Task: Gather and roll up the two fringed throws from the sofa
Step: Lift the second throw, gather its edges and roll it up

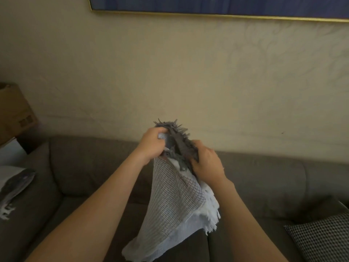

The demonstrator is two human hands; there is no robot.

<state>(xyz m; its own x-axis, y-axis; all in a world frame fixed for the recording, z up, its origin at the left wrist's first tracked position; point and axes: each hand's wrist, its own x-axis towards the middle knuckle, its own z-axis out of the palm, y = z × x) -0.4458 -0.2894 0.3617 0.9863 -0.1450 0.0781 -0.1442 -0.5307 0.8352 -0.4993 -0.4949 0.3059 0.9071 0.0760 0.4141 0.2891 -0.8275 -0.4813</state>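
A grey-and-white woven throw (pixel 175 201) with a dark grey fringe at its top hangs above the sofa seat. Its top edge is bunched between both hands at chest height. My left hand (pixel 153 146) grips the bunched edge on the left, and my right hand (pixel 205 163) grips the dark fringe on the right. White fringe shows along the hanging lower right edge. A second fringed throw (pixel 13 188), grey and white, lies crumpled on the left arm of the brown sofa (pixel 90 167).
A black-and-white patterned cushion (pixel 323 239) sits at the sofa's right end. A cardboard box (pixel 13 112) stands beyond the left arm. A beige wall rises behind the sofa, with a gold-framed blue picture (pixel 207 4) at the top.
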